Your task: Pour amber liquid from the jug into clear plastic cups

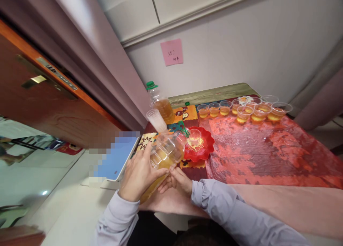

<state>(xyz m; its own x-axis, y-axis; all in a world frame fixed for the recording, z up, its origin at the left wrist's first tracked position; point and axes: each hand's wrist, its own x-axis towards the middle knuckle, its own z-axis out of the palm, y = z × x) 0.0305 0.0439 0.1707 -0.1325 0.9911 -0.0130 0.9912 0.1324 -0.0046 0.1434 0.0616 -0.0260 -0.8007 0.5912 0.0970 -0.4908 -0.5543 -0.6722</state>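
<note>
A large clear plastic bottle [167,151] of yellowish liquid lies tilted in both hands, its neck pointing to the right. My left hand [138,172] wraps round its near left side. My right hand [179,180] grips it from below and the right, with some fingers hidden under it. The bottle's mouth is over a clear plastic cup [195,134] in a red scalloped dish [207,146]. Whether liquid is flowing cannot be made out. A green strip [183,128] shows by the bottle's neck.
Behind stand a second bottle [163,108] with a green cap and a leaning stack of clear cups [155,120]. A loose green cap [187,103] lies near the wall. Several cups of amber liquid [243,114] line the table's back right. A wooden door [53,96] stands left.
</note>
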